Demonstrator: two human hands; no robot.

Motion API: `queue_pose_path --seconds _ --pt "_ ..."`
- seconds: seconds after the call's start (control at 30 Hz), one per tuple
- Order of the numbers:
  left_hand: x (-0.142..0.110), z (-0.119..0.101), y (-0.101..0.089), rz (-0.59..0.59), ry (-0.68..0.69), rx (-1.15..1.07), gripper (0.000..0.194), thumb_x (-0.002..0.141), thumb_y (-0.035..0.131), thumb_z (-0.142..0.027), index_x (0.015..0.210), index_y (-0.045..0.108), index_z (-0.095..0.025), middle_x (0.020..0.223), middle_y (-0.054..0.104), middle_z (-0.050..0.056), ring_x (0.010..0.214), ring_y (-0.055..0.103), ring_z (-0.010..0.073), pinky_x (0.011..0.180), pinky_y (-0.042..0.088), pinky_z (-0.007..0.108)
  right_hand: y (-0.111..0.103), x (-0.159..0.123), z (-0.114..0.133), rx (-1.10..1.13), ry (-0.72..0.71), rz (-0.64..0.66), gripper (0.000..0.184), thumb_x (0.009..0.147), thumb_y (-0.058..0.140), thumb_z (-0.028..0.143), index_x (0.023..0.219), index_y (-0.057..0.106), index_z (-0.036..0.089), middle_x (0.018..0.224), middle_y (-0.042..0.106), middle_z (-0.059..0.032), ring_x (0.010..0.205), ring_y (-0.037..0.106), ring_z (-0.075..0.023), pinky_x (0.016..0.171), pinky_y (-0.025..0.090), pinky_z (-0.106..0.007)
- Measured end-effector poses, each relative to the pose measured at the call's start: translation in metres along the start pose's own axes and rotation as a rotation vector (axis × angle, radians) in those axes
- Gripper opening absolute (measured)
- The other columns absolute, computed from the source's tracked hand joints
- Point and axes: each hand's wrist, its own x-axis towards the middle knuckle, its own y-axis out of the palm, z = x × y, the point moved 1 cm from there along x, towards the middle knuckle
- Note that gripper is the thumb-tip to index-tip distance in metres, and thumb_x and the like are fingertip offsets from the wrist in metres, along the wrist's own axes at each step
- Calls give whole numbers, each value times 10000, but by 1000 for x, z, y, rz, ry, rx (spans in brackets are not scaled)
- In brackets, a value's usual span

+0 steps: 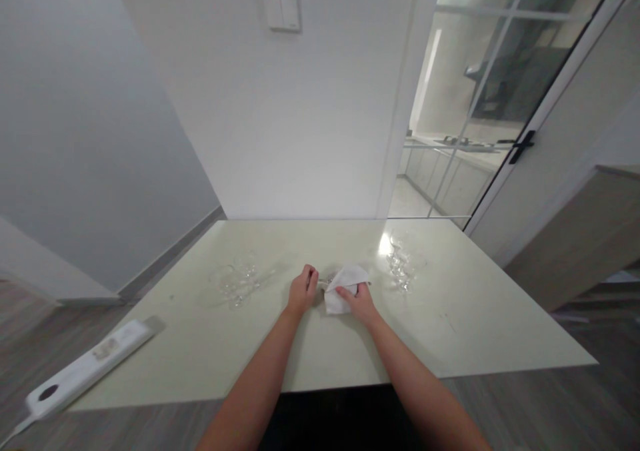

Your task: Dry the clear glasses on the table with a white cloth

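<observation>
Over the middle of the table, my left hand [302, 291] is closed around one end of a small clear glass [324, 282], which looks stemmed. A white cloth [350, 276] covers the glass's other end, so its full shape is hidden. My right hand [362, 302] pinches the cloth against the glass, thumb on top. Several clear glasses [239, 279] stand in a group to the left of my hands. Another group of clear glasses [400, 263] is to the right, beside a bright reflection; their outlines are faint.
The pale, glossy table [350, 364] meets a white wall panel [300, 138] at its far edge. A long white device [90, 364] with a cord lies across the left front corner. At the right rear stands a glazed door [465, 104] with a black handle [523, 146].
</observation>
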Motion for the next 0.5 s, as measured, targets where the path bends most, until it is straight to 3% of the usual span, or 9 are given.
queue_pose_path --seconds 0.17,0.33,0.4,0.5 --pt "7 3 2 107 -126 -69 302 935 332 -445 789 470 -220 593 480 -40 562 495 139 565 350 244 2 -6 3 -103 14 102 481 638 766 432 1048 666 201 1113 691 -99 1065 616 -264 1016 430 -447" --pt "2 -6 -2 29 27 -104 266 883 454 -417 1032 524 -207 853 607 21 738 573 157 700 424 262 0 1 6 -44 -5 -43 518 708 704 475 1122 612 178 1122 670 -115 1067 606 -253 982 450 -400" --pt "0 -7 -3 13 84 -88 233 880 463 -398 975 542 -200 858 599 31 757 563 159 720 423 267 0 3 6 0 6 -56 482 770 633 499 1127 599 177 1103 669 -115 1040 616 -242 946 471 -383" --pt "2 -2 0 34 40 -104 265 909 405 -392 783 532 -196 705 546 6 661 510 147 646 393 258 0 2 6 -35 -2 -28 485 761 646 493 1117 592 167 1091 666 -118 1025 614 -243 933 474 -385"
